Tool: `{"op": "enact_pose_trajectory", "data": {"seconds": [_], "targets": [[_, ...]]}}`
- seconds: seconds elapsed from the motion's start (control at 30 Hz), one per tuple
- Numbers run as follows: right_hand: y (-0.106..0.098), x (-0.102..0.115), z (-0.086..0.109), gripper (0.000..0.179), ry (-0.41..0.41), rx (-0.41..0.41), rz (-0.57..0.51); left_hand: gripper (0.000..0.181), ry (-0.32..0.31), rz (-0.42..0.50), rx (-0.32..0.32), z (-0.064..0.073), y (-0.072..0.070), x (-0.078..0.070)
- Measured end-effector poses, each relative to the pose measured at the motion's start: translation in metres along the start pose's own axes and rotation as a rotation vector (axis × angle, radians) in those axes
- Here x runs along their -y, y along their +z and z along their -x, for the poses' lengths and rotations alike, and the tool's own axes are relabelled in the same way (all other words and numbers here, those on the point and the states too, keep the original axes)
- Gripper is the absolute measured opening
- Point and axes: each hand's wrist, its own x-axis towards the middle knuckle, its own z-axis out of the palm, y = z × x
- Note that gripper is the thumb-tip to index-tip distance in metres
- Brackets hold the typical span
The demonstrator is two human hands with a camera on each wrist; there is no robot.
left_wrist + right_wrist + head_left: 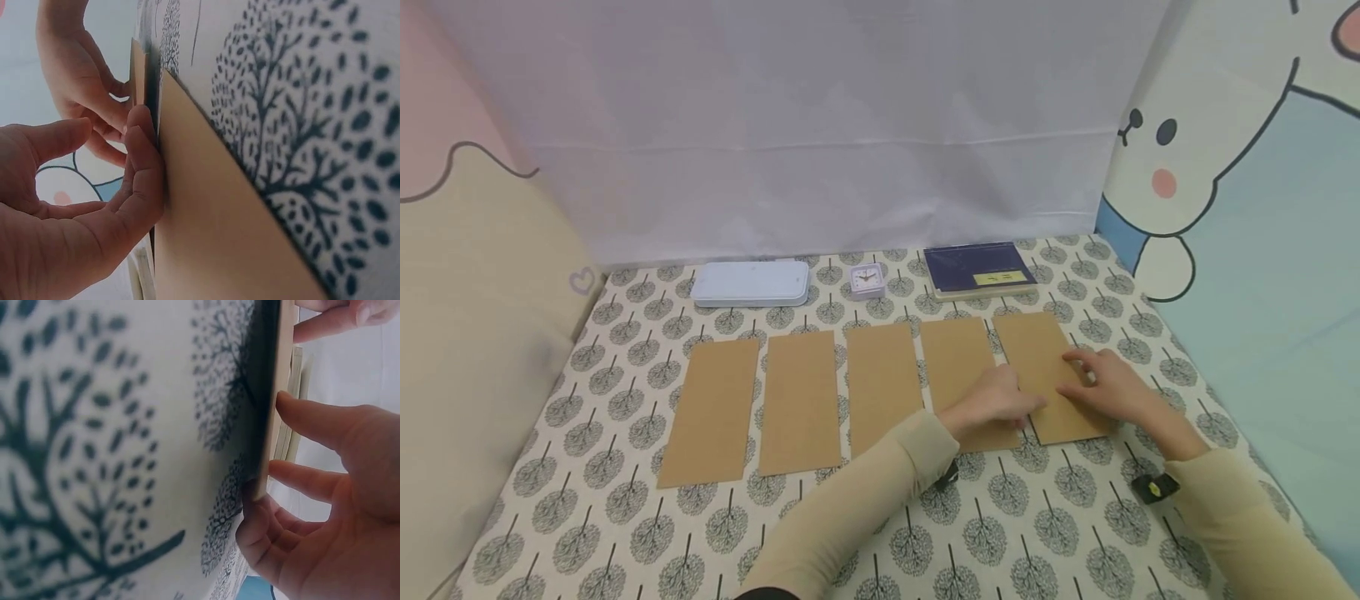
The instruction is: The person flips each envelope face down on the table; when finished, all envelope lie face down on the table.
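Observation:
Five similar flat brown cardboard sheets would exceed a short count, so several lie in a row across the patterned cloth. At the right end is one sheet [1037, 350] with both hands at it. My right hand [1108, 385] grips its right edge, thumb and index finger on top and other fingers curled under the rim in the right wrist view. My left hand [996, 396] reaches over the neighbouring sheet [951, 358], its fingertips at the left edge of the end sheet. In the left wrist view the left thumb [65, 139] stands apart from the fingers.
Behind the row are a white case [751, 282], a small square clock [868, 279] and a dark blue book-like item [970, 265]. More brown sheets [711, 408] lie to the left. A white curtain [820, 150] hangs at the back.

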Motion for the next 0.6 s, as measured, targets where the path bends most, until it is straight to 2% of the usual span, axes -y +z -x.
{"op": "enact_pose_trajectory", "data": {"seconds": [0.27,0.43,0.6], "targets": [[-0.0009,0.0063,-0.0006,0.059,0.031,0.016,0.03,0.029,-0.031,-0.021,0.013,-0.002,-0.0003,-0.0016],[-0.0002,0.0062,-0.0013,0.061,0.054,0.031,0.044,0.03,-0.011,-0.011,0.019,-0.0029,-0.0011,0.0014],[-0.0001,0.0043,-0.0028,0.062,0.06,0.038,0.028,0.031,0.024,0.043,0.033,-0.0013,-0.0034,0.0069]]}}
